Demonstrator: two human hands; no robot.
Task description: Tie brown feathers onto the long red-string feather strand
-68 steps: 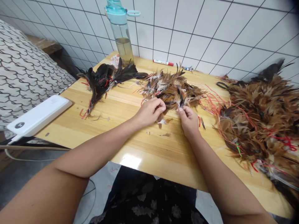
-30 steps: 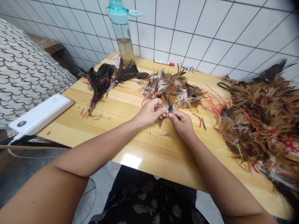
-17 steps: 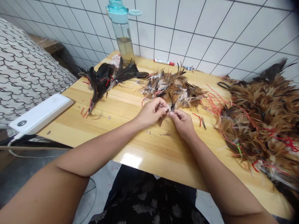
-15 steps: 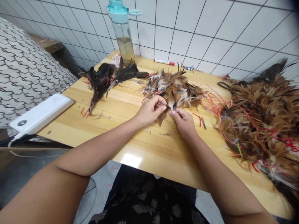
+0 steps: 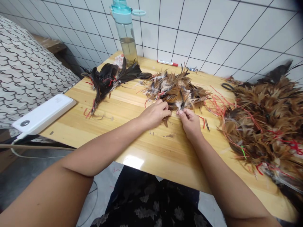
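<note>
A loose pile of brown, black and whitish feathers lies at the middle of the wooden table. At its near edge my right hand is closed in a pinch on the pale base of a few feathers, whose tips point away from me. My left hand is beside it, palm down, with its fingers curled at the pile's edge. What its fingertips hold, if anything, is hidden. Just below them a brown feather shows.
Black feathers tied with red string lie at the left. A large heap of brown feathers with red strings covers the right. Behind stand a water bottle and a red-capped marker. A white power bank is at the left edge.
My left hand has turned palm down and its fingers have moved away from the right hand's. The right hand has shifted slightly right, with the pinched feathers.
</note>
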